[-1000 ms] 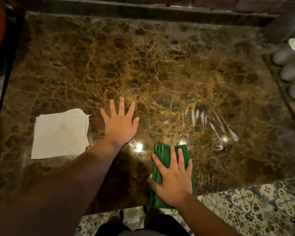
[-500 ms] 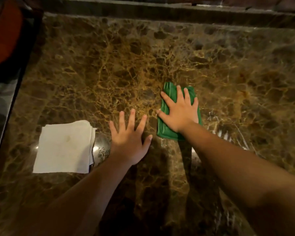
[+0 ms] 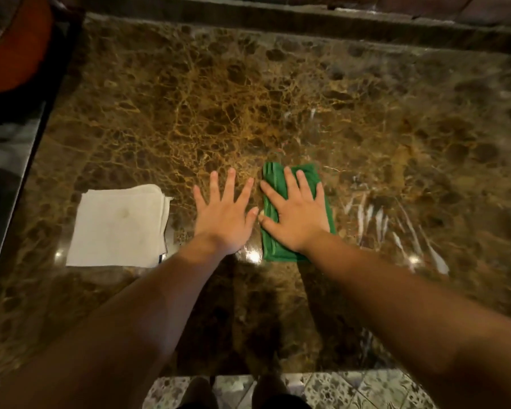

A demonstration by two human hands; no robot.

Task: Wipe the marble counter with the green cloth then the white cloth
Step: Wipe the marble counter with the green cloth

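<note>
Marble counter (image 3: pixel 278 107), head view: brown stone veined with gold, polished, filling most of the frame; a raised ledge runs along its far edge; small bright glints of light show near the wrists.

Green cloth (image 3: pixel 270 246): folded into a narrow rectangle, lying flat on the counter just right of centre, long side running away from the person; its left folds and near end are uncovered.

Right hand (image 3: pixel 297 215): palm down on the green cloth, fingers straight and spread apart, pressing it to the stone; thumb reaches off the cloth's left edge.

Left hand (image 3: pixel 224 216): flat on bare marble just beside the green cloth, fingers straight and splayed, holding nothing; its thumb tip meets or nearly meets the right thumb, which of the two cannot be told.

White cloth (image 3: pixel 117 228): folded square, faint stain near its middle, lying on the counter to the left of the left hand, apart from it.

White streaks (image 3: pixel 396 219): thin smears on the marble to the right of the green cloth.

Patterned floor tiles (image 3: pixel 360 391): visible below the counter's near edge.

Orange rounded object (image 3: pixel 15 51): upper left corner, off the counter, blurred.
</note>
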